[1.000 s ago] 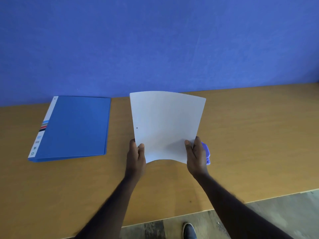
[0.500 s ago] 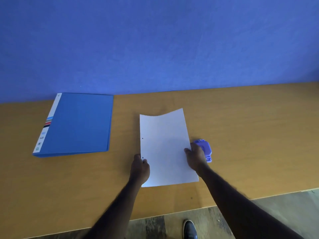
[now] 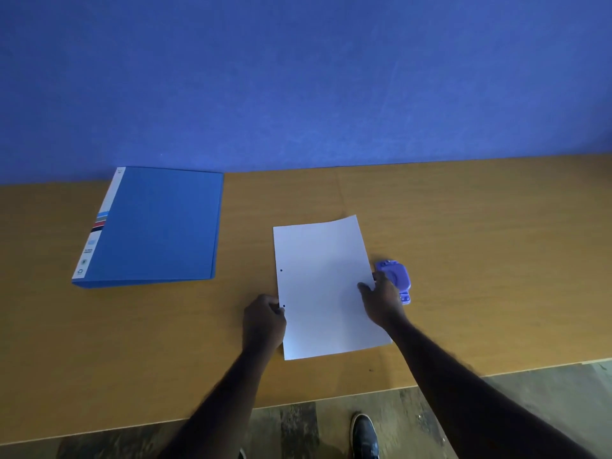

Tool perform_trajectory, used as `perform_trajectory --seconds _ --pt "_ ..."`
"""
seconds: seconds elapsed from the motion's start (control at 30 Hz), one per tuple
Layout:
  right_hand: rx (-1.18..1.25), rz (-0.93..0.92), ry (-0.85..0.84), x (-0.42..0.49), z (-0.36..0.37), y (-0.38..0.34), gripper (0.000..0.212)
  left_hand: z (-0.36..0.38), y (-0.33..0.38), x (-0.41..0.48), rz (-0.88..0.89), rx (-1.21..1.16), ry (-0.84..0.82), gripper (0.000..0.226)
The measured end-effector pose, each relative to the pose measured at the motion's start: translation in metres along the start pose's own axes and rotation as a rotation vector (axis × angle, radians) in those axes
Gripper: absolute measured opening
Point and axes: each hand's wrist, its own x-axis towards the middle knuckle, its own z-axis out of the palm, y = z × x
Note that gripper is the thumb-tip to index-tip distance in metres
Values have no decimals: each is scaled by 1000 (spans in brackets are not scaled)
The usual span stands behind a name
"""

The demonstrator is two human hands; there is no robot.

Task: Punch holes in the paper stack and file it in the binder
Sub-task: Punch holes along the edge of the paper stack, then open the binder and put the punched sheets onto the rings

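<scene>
Near the front edge of the tabletop (image 3: 480, 260), about midway along it, the paper stack (image 3: 323, 286) lies almost flat; its far right corner curls up a little. Two small dark holes show along its left edge.

Left hand (image 3: 263, 321): fingers curled, closing on the left edge just beside the nearer hole. Right hand (image 3: 384, 301): pinches the right edge, thumb on top of the sheet. The fingers below are hidden.

Hole punch (image 3: 395, 278): purple, small, on the tabletop just beside the stack's right edge, partly behind the right hand.

Judgement: punching looks finished and filing is the step in hand. The next move calls for one hand to let go, reach to the far left and lift the binder cover. The stack's holed edge must then be brought to whatever rings or prongs are inside.

Binder (image 3: 155, 223): blue, closed, flat at the far left of the tabletop against the back edge, well apart from the stack. Its white labelled spine faces left. Contents and mechanism are not visible, and no sheet shows at its edges.
</scene>
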Motion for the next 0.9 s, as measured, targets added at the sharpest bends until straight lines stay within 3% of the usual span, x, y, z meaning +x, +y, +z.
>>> perform_trajectory --seconds 0.17,0.3,0.57,0.73,0.9 --pt "-346 -84 67 -9 -8 -4 46 1 0 -1 28 33 15 18" --pt "-481 -202 145 -17 -11 -7 49 0 -2 -3 60 58 33 20" --pt "-342 -335 9 -27 15 -24 31 -48 -26 11 93 73 104 23" --pt "-93 -281 -164 -30 46 -58 25 -108 -52 48 116 92 208 15" --pt "-31 -255 -251 -26 77 -96 24 -163 -69 81 170 173 230 25"
